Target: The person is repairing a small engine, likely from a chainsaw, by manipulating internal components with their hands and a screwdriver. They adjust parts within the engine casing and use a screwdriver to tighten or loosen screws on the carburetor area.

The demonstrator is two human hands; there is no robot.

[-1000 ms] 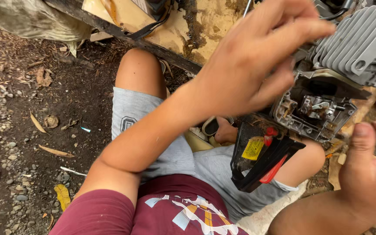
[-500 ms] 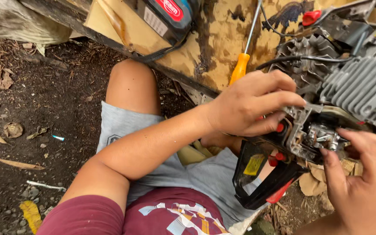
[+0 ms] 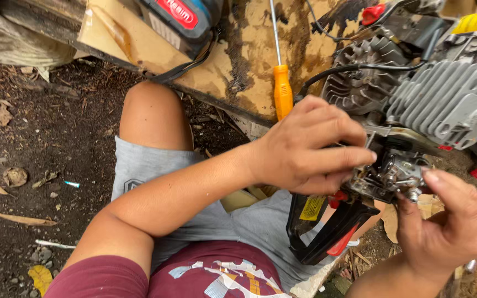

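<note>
A small engine with grey cooling fins [image 3: 448,99] and a black fan housing lies on a stained board at the upper right. Its carburettor [image 3: 396,171] sits exposed below the fins. My left hand [image 3: 310,149] rests against the carburettor's left side, fingers curled and pointing right. My right hand [image 3: 448,226] comes up from below, thumb and forefinger pinching a small metal part at the carburettor's lower edge. A black handle with a red trigger [image 3: 327,232] hangs under the engine over my lap.
An orange-handled screwdriver [image 3: 281,91] lies on the stained board [image 3: 233,60] beside the engine. A red and black power tool [image 3: 183,16] sits at the top. My bent knee [image 3: 150,113] and dirt ground with leaves and pebbles [image 3: 23,165] fill the left.
The view has tilted up, showing more of the board and engine. My left hand dropped from above onto the carburettor's side. My right hand rose to its lower edge.
</note>
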